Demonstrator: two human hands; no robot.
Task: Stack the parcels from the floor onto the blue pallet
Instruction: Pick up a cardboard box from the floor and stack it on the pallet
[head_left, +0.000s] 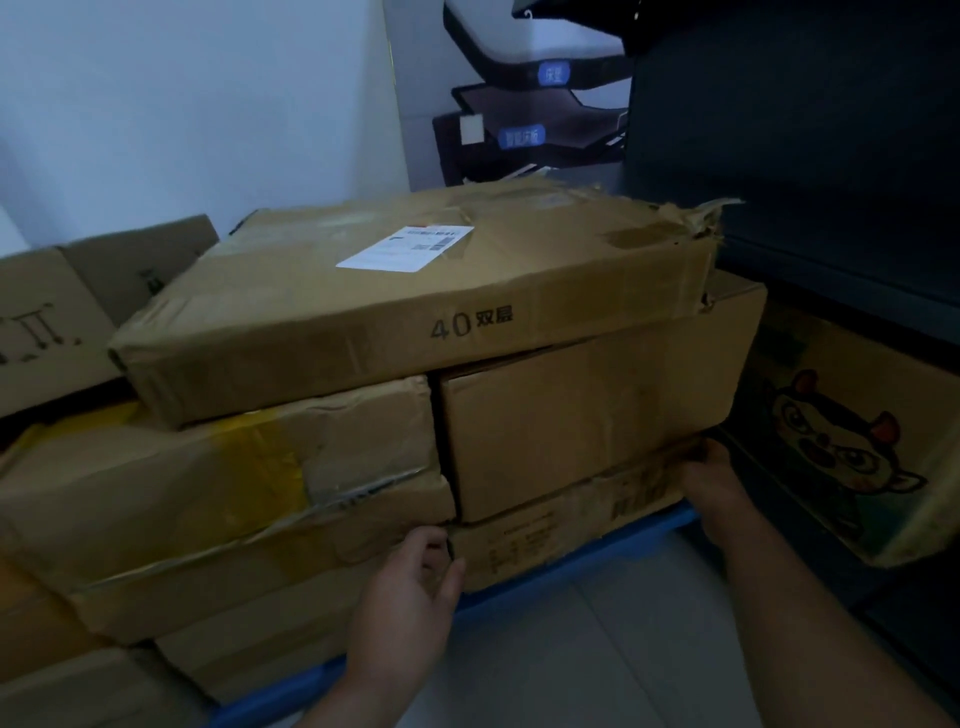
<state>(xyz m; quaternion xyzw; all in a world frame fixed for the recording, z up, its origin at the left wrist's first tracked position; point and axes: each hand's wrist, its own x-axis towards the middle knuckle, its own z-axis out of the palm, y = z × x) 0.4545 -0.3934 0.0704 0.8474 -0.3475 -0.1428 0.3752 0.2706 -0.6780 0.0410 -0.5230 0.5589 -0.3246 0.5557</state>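
Gripping both ends of the low flat parcel (561, 525) at lower centre, the hands look to be nudging it square on the blue pallet (571, 582). The left hand (405, 597) is loosely cupped at the parcel's left corner, fingers curled around the edge and thumb out; the right hand (711, 478) is hooked over the right end, its fingertips hidden behind the cardboard. To do this well, I judge the push should go evenly from both ends, low and level, because a squarer box (587, 426) sits directly on it and a wide flat carton (415, 306) with a white label (405, 248) spans the top; a jerk could shift both. The cardboard is brown, soft and creased, with dented corners. The top carton's right corner is torn open. At left, a crumpled parcel (208, 483) shows yellow tape. A printed cartoon box (852, 447) leans at right, beside dark shelving (805, 156).
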